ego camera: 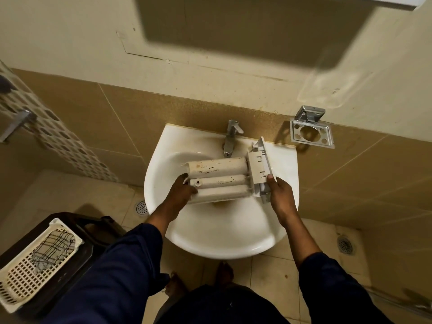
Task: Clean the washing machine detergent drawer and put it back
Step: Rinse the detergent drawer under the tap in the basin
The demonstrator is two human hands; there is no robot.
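Left hand grips drawer rear; right hand pinches its front panel; underside up over sink, likely for rinsing stains.

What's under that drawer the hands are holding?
The white sink is under the drawer. The drawer covers the middle of the bowl, so any drain there is hidden.

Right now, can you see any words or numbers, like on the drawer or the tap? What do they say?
None: no words, numbers or signs can be read.
The detergent drawer shows only dark specks and stains.
The tap, sink and metal holder show no lettering.
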